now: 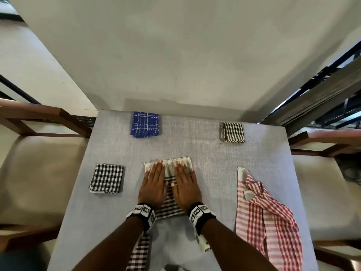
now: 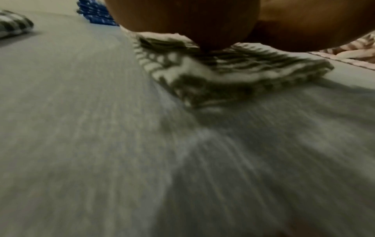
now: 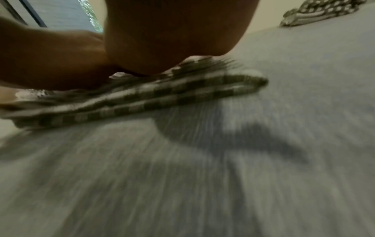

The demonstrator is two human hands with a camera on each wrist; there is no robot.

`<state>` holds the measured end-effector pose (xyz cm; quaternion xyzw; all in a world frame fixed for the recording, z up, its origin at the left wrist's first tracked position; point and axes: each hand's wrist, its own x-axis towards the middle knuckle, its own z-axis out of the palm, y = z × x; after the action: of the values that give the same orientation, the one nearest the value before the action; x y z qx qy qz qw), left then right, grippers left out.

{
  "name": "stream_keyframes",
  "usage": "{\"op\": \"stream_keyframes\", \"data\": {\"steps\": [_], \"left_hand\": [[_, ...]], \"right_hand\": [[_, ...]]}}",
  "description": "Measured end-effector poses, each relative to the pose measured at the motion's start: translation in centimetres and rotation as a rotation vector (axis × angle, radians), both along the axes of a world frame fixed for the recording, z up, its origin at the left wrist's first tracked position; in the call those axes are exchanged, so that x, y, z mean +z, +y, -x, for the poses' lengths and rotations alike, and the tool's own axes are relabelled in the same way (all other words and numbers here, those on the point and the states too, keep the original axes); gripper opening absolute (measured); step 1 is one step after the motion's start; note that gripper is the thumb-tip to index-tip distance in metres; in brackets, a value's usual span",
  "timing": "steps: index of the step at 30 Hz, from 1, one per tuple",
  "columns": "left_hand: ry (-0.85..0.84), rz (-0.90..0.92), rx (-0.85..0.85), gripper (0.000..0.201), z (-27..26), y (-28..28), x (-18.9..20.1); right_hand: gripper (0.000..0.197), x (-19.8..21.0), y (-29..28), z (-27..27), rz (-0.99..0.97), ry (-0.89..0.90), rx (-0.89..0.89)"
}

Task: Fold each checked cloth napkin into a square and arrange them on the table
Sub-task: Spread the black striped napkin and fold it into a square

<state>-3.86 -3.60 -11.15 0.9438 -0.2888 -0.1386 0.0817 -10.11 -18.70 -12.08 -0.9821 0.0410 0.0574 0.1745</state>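
A black-and-white checked napkin point(image 1: 169, 206) lies folded into a long strip at the middle of the grey table point(image 1: 195, 145). My left hand point(image 1: 153, 182) and right hand point(image 1: 185, 182) lie flat on it side by side, fingers straight, pressing it down. Both wrist views are blurred; they show the heel of the left hand point(image 2: 182, 20) and of the right hand point(image 3: 174, 35) on the napkin point(image 2: 223, 70) point(image 3: 142, 94). Three folded squares lie around it: a blue one point(image 1: 145, 124), a black-striped one point(image 1: 232, 132) and a black-checked one point(image 1: 107, 178). A red checked napkin point(image 1: 267, 220) lies unfolded at the right.
Another dark red checked napkin point(image 1: 139, 253) hangs over the table's near edge under my left forearm. Wooden chairs with cream seats stand at the left point(image 1: 39, 173) and right point(image 1: 322, 182). A grey wall point(image 1: 175, 55) rises behind the table's far edge.
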Motion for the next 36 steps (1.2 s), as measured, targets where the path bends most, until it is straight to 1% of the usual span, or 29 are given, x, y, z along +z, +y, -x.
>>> {"op": "stream_keyframes", "data": {"steps": [3,5,7,11,13,17,19,21,23,26,29,32,34,36], "left_hand": [[0.056,0.003,0.024,0.063,2.3,-0.4,-0.5],[0.047,0.008,0.048,0.062,2.8,0.4,-1.1],[0.032,0.017,0.035,0.065,2.8,1.2,-1.4],[0.025,0.044,0.023,0.069,2.3,1.4,-1.7],[0.014,0.056,0.029,0.069,2.5,1.4,-1.7],[-0.006,0.091,0.058,0.065,3.4,1.0,-0.7],[0.011,0.11,0.031,0.061,4.6,0.3,-0.5],[0.028,0.106,0.028,0.058,5.6,-0.2,-0.8],[0.025,0.084,0.065,0.058,5.9,-0.2,-1.3],[0.017,0.042,0.1,0.067,5.5,0.4,-1.5],[0.037,0.033,0.141,0.075,5.2,0.8,-1.4],[0.039,0.045,0.165,0.075,5.1,0.6,-1.2],[0.006,0.073,0.169,0.071,4.8,0.1,-0.7],[-0.043,0.091,0.15,0.064,3.8,-1.0,-0.2]], "right_hand": [[0.063,-0.9,1.6,1.6,-0.023,0.019,0.032],[0.061,-1.5,1.4,2.4,-0.009,0.022,0.046],[0.063,-1.6,0.5,2.9,-0.002,0.017,0.069],[0.069,-1.1,-1.1,3.7,0.018,0.035,-0.006],[0.07,-1.0,-1.6,4.2,0.04,0.035,-0.025],[0.067,-0.6,-1.0,3.5,0.077,0.051,0.028],[0.065,-0.9,0.2,2.8,0.035,0.083,0.04],[0.065,-1.3,1.2,2.5,0.014,0.099,0.035],[0.066,-1.6,1.3,2.9,0.023,0.08,0.003],[0.07,-1.1,0.1,4.1,0.039,0.048,-0.04],[0.07,-0.6,-0.6,4.5,0.051,0.053,-0.063],[0.071,-0.4,-0.3,4.2,0.056,0.078,-0.073],[0.07,0.0,0.1,3.3,0.044,0.073,-0.091],[0.067,0.5,0.4,1.5,0.051,0.052,-0.041]]}}
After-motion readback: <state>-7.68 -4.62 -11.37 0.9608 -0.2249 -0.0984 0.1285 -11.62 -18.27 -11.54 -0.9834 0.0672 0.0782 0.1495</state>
